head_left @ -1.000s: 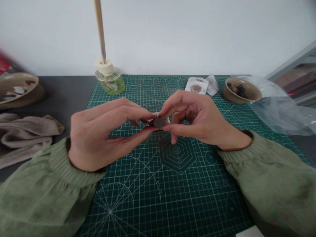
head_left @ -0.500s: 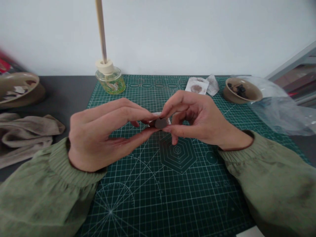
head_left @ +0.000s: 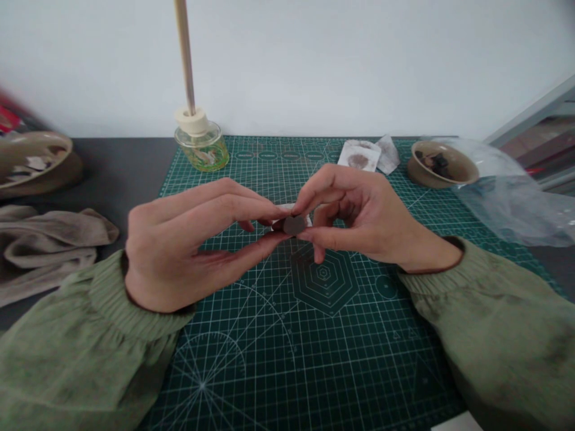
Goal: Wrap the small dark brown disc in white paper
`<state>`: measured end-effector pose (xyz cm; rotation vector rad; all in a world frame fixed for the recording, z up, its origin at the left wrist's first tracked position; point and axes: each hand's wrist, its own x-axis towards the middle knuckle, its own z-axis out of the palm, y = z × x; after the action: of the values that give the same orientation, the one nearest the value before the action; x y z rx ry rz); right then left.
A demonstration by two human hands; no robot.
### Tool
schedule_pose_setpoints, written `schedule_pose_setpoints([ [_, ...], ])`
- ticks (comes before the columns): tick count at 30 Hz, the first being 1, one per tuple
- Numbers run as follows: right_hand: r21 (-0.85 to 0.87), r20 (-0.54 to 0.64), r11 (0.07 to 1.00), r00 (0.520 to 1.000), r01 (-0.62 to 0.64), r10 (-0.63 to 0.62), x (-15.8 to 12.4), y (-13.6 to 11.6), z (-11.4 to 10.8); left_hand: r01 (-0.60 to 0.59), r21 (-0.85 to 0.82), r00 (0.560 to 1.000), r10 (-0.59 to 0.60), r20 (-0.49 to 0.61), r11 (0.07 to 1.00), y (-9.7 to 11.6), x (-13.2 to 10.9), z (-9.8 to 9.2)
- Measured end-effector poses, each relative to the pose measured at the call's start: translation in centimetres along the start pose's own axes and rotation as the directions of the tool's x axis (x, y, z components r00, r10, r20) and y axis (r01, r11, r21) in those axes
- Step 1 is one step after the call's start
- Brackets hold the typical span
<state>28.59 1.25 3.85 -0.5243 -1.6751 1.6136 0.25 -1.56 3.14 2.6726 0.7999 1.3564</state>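
– Above the green mat [head_left: 251, 365], left hand [head_left: 193, 239] and right hand [head_left: 363, 215] both pinch one small dark piece [head_left: 294, 225], fingertips closed to its width!
– And around them?
– Dark surface [head_left: 130, 164] beneath, pale wall [head_left: 314, 66] behind, glass bottle [head_left: 205, 157] at the mat's far-left corner!

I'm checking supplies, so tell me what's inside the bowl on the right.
Black and brownish pieces show inside the bowl. Its near wall hides part of the inside, and the pieces cover whatever lies beneath them.
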Motion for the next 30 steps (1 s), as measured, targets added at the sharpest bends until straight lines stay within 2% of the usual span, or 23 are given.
schedule_pose_setpoints([
  [23,0.038,0.007,0.999,1.000,-0.015,0.015,0.09,0.05,-0.18,0.046,-0.061,0.999,-0.046,0.005,0.997,-0.01,-0.02,0.16],
  [30,0.067,0.011,0.998,1.000,-0.006,0.005,0.04,0.27,-0.23,0.041,-0.037,0.999,-0.041,-0.001,0.999,-0.01,-0.02,0.20],
])
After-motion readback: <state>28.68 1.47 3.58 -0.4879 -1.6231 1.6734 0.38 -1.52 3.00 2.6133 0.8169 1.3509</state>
